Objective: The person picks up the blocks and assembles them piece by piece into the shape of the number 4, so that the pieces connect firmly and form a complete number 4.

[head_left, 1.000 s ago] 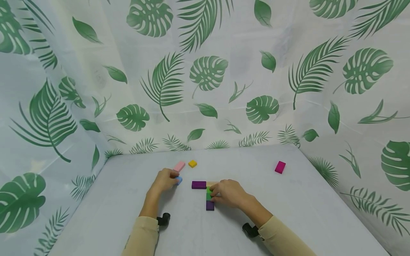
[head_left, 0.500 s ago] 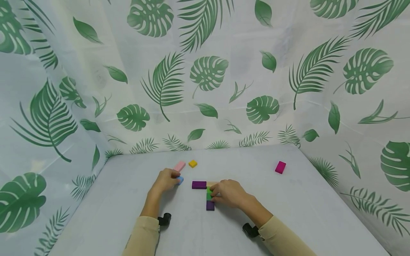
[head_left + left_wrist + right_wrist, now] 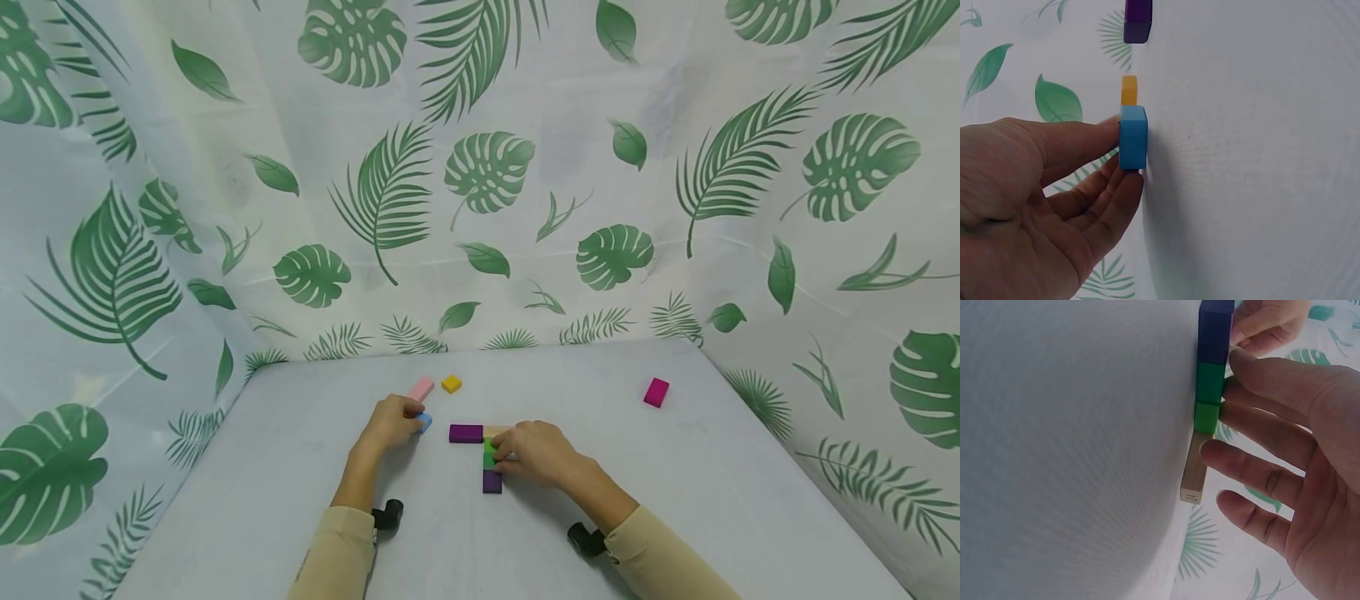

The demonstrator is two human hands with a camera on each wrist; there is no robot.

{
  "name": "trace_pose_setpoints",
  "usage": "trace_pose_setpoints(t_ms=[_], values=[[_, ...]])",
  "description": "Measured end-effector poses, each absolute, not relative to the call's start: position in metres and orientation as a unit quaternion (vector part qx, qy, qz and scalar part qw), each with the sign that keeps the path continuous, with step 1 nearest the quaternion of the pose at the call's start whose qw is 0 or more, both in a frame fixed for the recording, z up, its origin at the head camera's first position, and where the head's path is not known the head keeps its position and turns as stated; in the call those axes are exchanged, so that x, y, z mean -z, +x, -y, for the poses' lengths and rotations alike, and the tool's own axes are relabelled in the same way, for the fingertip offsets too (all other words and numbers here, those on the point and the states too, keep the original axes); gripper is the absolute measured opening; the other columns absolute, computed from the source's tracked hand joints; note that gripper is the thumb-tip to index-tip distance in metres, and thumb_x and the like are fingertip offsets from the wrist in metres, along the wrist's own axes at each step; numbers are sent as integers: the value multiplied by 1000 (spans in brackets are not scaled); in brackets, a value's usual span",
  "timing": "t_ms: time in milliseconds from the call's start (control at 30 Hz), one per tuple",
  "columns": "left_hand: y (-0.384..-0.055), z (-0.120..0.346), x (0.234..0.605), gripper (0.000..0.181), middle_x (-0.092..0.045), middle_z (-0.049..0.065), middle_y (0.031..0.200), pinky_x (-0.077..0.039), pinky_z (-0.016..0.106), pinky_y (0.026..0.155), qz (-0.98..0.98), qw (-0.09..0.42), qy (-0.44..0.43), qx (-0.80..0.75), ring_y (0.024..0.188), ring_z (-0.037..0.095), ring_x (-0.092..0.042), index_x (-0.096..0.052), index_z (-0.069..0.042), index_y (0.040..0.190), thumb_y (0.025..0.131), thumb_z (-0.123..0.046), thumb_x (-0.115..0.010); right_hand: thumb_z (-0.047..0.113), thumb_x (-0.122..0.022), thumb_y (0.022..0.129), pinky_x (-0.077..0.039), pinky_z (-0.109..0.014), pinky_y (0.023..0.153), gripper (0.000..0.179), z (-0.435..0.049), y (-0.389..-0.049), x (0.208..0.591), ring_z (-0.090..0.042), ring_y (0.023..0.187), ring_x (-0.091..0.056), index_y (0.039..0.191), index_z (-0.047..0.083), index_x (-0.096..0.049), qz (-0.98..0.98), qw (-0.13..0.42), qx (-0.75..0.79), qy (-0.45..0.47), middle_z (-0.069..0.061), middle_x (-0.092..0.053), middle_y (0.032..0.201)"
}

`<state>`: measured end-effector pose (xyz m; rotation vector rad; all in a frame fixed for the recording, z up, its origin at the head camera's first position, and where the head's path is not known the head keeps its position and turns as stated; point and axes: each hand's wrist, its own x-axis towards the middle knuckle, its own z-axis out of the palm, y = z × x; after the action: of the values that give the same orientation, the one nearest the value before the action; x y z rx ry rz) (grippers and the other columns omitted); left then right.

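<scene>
My left hand (image 3: 392, 422) pinches a small blue block (image 3: 1134, 137) between thumb and fingers, low over the white table. Right of it lies a purple block (image 3: 466, 433), end-on to a plain wooden block (image 3: 1193, 475). From there a row runs toward me: a light green block (image 3: 1206, 417), a darker green block (image 3: 1209, 382) and a dark purple block (image 3: 492, 482). Over this row my right hand (image 3: 542, 454) spreads its fairly straight fingers, the tips at the blocks' sides and tops. It partly hides the wooden and green blocks in the head view.
A pink block (image 3: 422, 388) lies just beyond my left hand, with a yellow block (image 3: 451, 384) beside it. Far right on the table (image 3: 600, 500) is a magenta block (image 3: 656, 392). Leaf-printed cloth (image 3: 555, 267) walls the back and both sides.
My left hand has shifted slightly to the right with the blue block, toward the purple one. My right hand and the row of blocks have stayed in place.
</scene>
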<state>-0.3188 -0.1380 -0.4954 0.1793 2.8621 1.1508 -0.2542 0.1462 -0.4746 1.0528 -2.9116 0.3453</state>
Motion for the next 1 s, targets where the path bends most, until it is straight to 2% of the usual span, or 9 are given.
trace_pose_setpoints(t_ms=[1000], values=[[-319, 126, 495, 28, -76, 12, 113, -55, 46, 99, -921, 25, 75, -381, 105, 25, -68, -74, 1, 122, 95, -8, -74, 31, -82, 91, -58, -42, 94, 18, -145, -252, 471, -19, 108, -74, 102, 17, -85, 935, 11, -110, 338, 2, -78, 118]])
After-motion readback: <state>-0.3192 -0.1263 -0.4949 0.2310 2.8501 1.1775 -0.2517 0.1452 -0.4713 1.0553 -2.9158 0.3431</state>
